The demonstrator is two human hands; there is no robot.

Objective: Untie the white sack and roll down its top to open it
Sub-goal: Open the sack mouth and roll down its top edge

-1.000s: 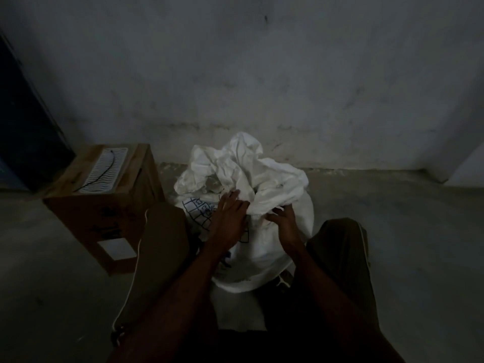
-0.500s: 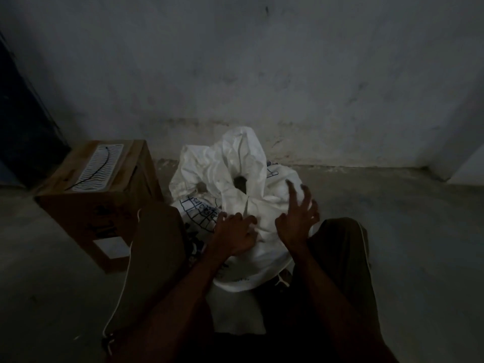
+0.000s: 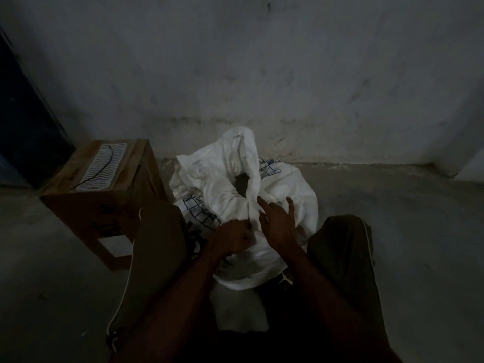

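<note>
White sack (image 3: 285, 184) stands upright (mouth upward); left hand (image 3: 231, 238) pinches its fabric, right hand (image 3: 277, 221) spread.

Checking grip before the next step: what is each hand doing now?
Left hand: closed on the sack cloth near its neck.
Right hand: open, fingers spread on the sack.

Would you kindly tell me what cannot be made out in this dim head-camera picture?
- Inside of the white sack: its mouth shows only a dark hole.
- The tie: none visible; folds and the left hand cover the neck.
- Left hand's grip: fingers curled into cloth, holding unclear.
- Blue print on the sack: crumpled, unreadable.
- Markings on the wooden box: too dark.
</note>
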